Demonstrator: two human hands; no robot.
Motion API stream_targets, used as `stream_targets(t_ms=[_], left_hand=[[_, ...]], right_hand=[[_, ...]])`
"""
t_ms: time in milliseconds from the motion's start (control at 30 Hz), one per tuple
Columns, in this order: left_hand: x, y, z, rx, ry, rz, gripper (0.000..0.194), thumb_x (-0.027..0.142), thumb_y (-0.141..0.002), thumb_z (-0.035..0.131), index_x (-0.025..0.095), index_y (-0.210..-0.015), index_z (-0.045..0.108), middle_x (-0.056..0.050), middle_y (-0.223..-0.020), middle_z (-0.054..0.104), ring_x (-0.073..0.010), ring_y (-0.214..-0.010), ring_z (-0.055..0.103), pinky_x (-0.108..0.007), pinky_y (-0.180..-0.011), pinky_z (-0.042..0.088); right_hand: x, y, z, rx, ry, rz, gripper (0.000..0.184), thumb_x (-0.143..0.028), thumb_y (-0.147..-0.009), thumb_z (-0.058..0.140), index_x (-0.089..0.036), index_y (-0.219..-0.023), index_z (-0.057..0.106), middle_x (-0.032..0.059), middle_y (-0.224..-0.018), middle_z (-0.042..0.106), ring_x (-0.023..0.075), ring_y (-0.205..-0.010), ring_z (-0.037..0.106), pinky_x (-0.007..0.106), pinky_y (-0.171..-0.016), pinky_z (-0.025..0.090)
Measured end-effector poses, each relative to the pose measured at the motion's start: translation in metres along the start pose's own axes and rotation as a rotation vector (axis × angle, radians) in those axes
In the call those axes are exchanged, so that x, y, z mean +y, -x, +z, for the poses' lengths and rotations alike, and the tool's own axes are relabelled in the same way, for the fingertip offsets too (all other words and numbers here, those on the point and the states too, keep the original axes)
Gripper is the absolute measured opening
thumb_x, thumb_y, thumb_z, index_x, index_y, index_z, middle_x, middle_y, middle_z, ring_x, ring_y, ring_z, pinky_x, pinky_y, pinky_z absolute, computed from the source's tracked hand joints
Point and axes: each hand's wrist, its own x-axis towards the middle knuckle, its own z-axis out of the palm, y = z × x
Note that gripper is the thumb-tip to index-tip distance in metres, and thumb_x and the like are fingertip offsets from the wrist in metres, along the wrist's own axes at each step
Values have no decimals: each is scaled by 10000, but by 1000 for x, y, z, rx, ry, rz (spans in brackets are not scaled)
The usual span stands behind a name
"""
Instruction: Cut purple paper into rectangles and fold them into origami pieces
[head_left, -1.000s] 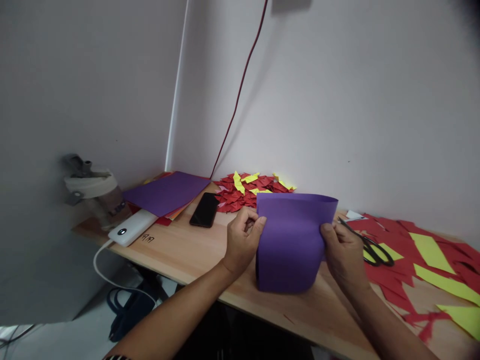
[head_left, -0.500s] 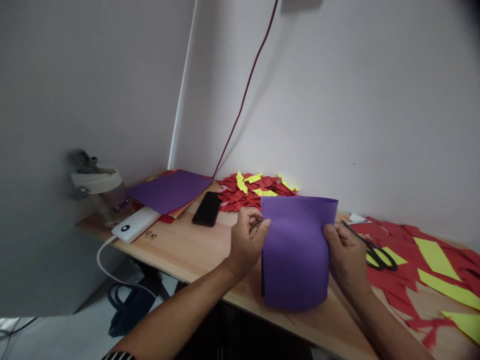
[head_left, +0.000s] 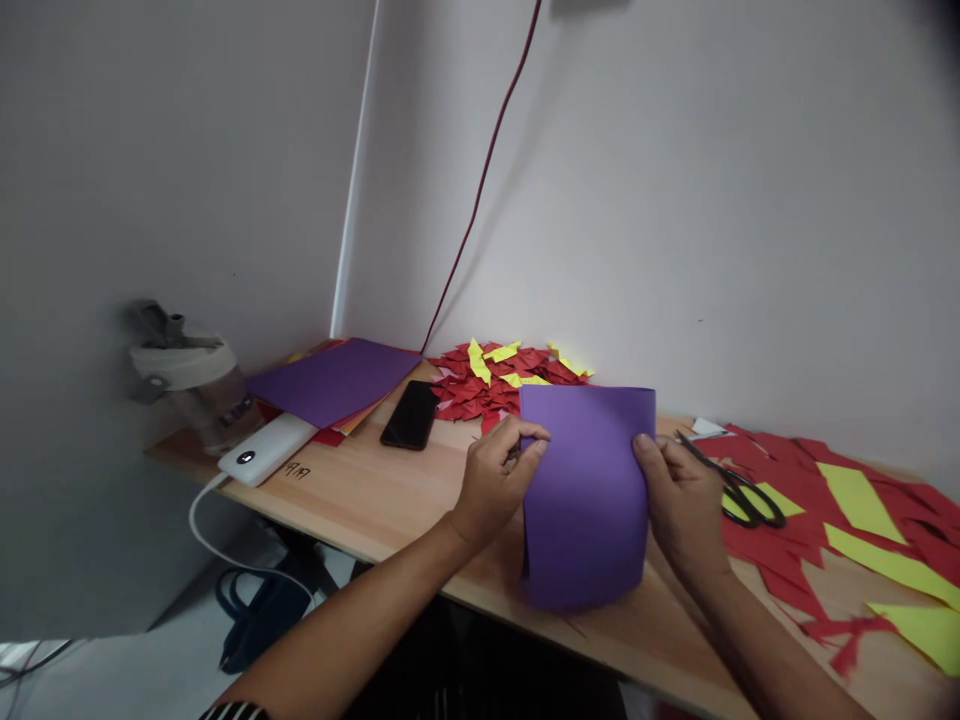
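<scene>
A purple sheet of paper (head_left: 585, 500), bent over on itself with its loose edges at the left, stands upright above the table's front part. My left hand (head_left: 499, 475) pinches its left edge near the top, thumb and forefinger closed together. On the right side, my right hand (head_left: 682, 495) grips the bent side, thumb in front and the other fingers behind, partly hidden. Black-handled scissors (head_left: 742, 495) lie just beyond my right hand, on red and yellow paper.
Folded red and yellow paper pieces (head_left: 487, 375) are heaped by the wall. Red strips (head_left: 795, 480) cover the table's right. A phone (head_left: 410, 415), a white power bank (head_left: 262, 452) with a cable, purple sheets (head_left: 337, 380) and a bottle (head_left: 195, 380) stand or lie leftward.
The fold at the sheet's right side looks flatter and narrower. My left fingers have closed over its left edge, and my right hand has shifted slightly left.
</scene>
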Motion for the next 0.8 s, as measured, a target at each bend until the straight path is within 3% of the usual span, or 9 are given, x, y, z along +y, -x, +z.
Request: stream_targets(t_ms=[233,367,500,800], left_hand=[[-10,-1,6,-129,190,-271,188,275,-861,604,190,-1009,682,54,-588,410,-93,-531,349,-226,-519,276],[-18,-4,9,-61,328,-395,183,238,-844,592,176,-986,688,52,-586,433,-78,-505,325,-215,-498,251],[-22,-7,8,7,417,-419,174,226,-818,610,161,-964,680,16,-694,566,-73,-537,409,-204,-525,317],[-27,-8,9,0,400,-405,213,253,-817,626,169,-999,696,5,-712,612,-86,-563,451,-216,-551,355]], right_hand=[[7,-3,-1,-30,10,74,423,-560,-860,553,-183,-669,535,-41,-584,411,109,-536,353,236,-487,286],[12,-3,-1,-92,22,97,471,-598,-878,504,-200,-630,459,-39,-573,391,114,-530,342,243,-478,272],[16,-1,0,-137,32,155,522,-639,-896,433,-218,-595,365,-45,-527,335,112,-496,298,252,-453,233],[21,-6,1,-213,132,191,484,-589,-876,479,-201,-588,474,-39,-495,395,118,-479,339,258,-461,255]])
